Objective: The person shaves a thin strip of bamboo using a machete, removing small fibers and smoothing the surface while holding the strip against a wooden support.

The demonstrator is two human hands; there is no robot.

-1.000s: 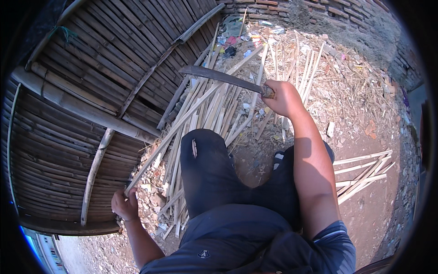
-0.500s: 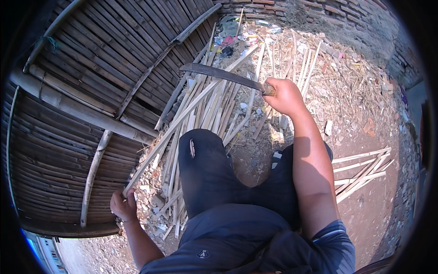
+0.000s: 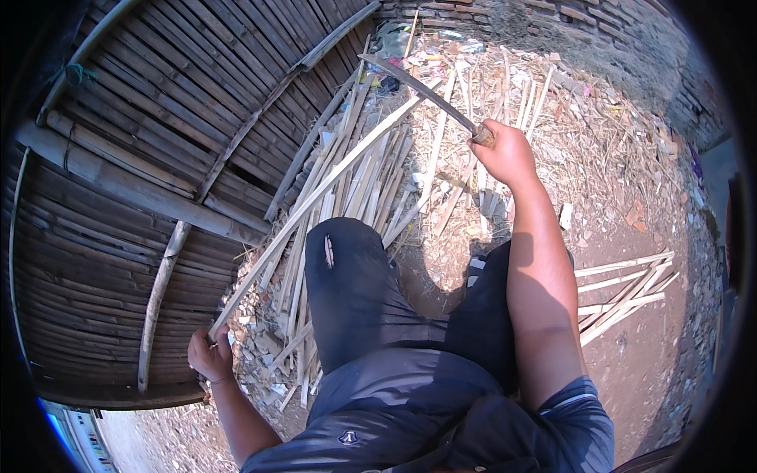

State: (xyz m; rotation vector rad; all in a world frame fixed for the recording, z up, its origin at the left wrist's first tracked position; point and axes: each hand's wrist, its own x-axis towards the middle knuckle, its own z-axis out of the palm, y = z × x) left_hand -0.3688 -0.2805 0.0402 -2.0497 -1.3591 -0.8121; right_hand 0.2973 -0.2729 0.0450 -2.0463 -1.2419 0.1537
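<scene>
My left hand (image 3: 210, 356) is closed on the near end of a long pale bamboo strip (image 3: 325, 188), which slants up and away to the right over my left knee's far side. In my right hand (image 3: 507, 154) is the wooden handle of a machete (image 3: 430, 94). Its long dark blade points up and to the left, and it crosses the strip near the strip's far end in the picture; whether they touch I cannot tell. Beneath the strip lies a pile of split bamboo strips (image 3: 377, 180).
A bamboo slat wall (image 3: 197, 94) with thick poles stands on the left. More strips (image 3: 623, 296) lie on the dirt at the right. Wood shavings and litter (image 3: 607, 158) cover the ground, and a brick wall (image 3: 552, 20) closes the far side.
My right hand has moved a little to the right and farther away, and the machete has tilted so its tip sits higher and farther right. My left hand and the strip have shifted only slightly.
</scene>
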